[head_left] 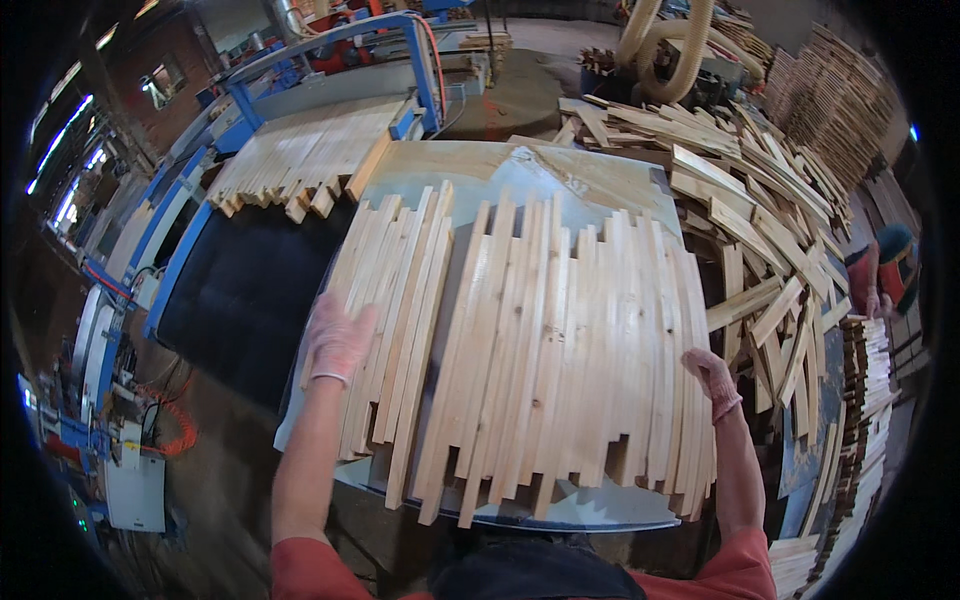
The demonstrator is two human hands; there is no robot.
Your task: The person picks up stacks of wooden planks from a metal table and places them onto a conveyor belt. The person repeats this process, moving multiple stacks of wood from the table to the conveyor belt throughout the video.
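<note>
Two side-by-side groups of pale wooden strips lie lengthwise on a worn light-blue table, with a narrow gap between them. Their ends are uneven. Over the outer edge of the smaller left group (400,290) is my left hand (342,338), in a thin pale glove, thumb apart from the fingers; it is slightly blurred. At the right edge of the wider right group (560,350), my right hand (710,378), also gloved, curls its fingers over the outermost wooden strip (695,420). The underside of that hand is hidden.
The table top (440,160) shows beyond the strips. At the left, a blue-framed machine (425,75) holds more strips (300,150) above a black belt (250,290). Loose boards (740,190) are heaped at the right, below a ribbed hose (690,50). Another person (885,265) is at far right.
</note>
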